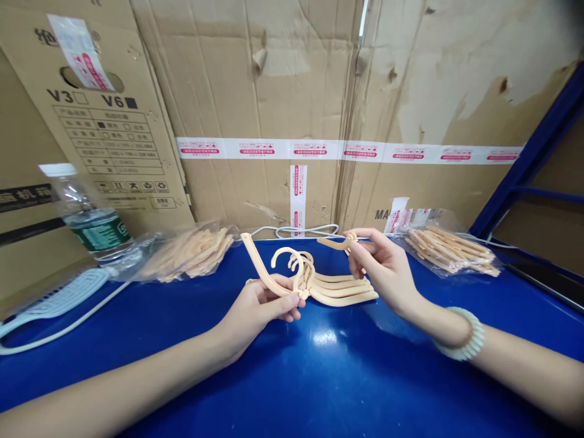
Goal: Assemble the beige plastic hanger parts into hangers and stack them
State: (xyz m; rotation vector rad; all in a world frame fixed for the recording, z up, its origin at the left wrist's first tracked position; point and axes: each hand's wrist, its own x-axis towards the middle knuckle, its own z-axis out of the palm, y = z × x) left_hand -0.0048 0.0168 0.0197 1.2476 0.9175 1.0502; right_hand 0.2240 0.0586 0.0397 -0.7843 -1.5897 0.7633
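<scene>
My left hand (253, 313) is closed around a cream-coloured hanger piece (258, 266), thumb pressed near its lower joint. One arm of this piece slants up to the left, and a curved hook rises beside my fingers. Between the hands, several similar hangers (344, 292) lie together on the blue table (319, 377), hooks to the left and arms pointing right. Higher up on the right, my right hand (387, 264) pinches a small curved hanger arm (333, 244) by its rounded end. That piece is apart from the one in my left hand.
Clear bags of hanger pieces lie at left (191, 252) and right (451, 249). A water bottle (93, 213), pale blue hairbrush (59, 295) and white cable (86, 325) are on the left. Cardboard (255, 103) stands behind the table. A dark flat object (547, 283) lies far right.
</scene>
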